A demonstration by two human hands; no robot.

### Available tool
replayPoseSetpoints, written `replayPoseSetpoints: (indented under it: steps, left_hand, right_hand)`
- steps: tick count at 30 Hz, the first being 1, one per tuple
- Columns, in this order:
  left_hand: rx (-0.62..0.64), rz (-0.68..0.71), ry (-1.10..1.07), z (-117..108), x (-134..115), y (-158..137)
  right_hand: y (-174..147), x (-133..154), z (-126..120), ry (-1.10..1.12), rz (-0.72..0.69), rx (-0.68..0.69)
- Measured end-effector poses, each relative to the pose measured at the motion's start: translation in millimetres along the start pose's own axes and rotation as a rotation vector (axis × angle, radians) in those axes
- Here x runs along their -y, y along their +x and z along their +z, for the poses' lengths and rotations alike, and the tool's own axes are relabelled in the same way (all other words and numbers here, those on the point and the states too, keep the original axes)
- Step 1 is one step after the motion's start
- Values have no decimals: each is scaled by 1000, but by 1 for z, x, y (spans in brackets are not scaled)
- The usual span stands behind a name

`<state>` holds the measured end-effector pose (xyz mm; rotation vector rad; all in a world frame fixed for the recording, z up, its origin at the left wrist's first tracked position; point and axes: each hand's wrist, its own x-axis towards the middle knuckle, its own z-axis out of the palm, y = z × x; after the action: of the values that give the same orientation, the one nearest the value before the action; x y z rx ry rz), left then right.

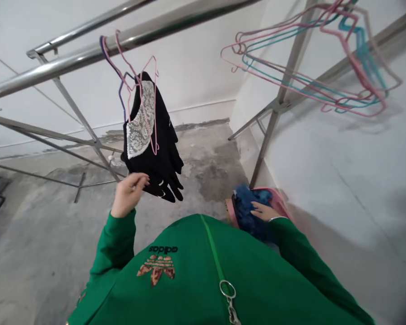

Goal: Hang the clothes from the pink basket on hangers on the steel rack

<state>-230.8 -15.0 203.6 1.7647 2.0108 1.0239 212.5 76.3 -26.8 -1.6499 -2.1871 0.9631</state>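
Black garments point(159, 140) with a white lace panel point(142, 126) hang on pink and purple hangers point(120, 85) from the metal rail. At their lower left edge is my left hand point(130, 193), its fingers closed together on the black garment. Low on the right, my right hand point(265, 211) rests on a blue garment point(245, 210), fingers stretched out over the cloth. This blue cloth lies in a pink basin point(281, 201). Part of the basin is hidden by the cloth and my sleeve.
The metal rail point(176, 27) crosses in front of me, with a folding frame point(84, 119) at left. Several pink and turquoise hangers point(311, 90) hang at upper right. A metal post point(265, 146) stands near the right wall point(352, 158), above the concrete floor point(203, 162).
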Motion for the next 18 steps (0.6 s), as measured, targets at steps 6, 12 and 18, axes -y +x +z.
replayPoseSetpoints:
  steps: [6, 12, 18]
  left_hand:
    - [-333, 244, -40, -14, -8, 76]
    - [-113, 104, -394, 7, 1, 131]
    - [-185, 63, 173, 20, -9, 94]
  right_hand:
    - [76, 87, 28, 84, -219, 180]
    - [92, 180, 11, 324, -614, 151]
    - [85, 215, 4, 344, -673, 120]
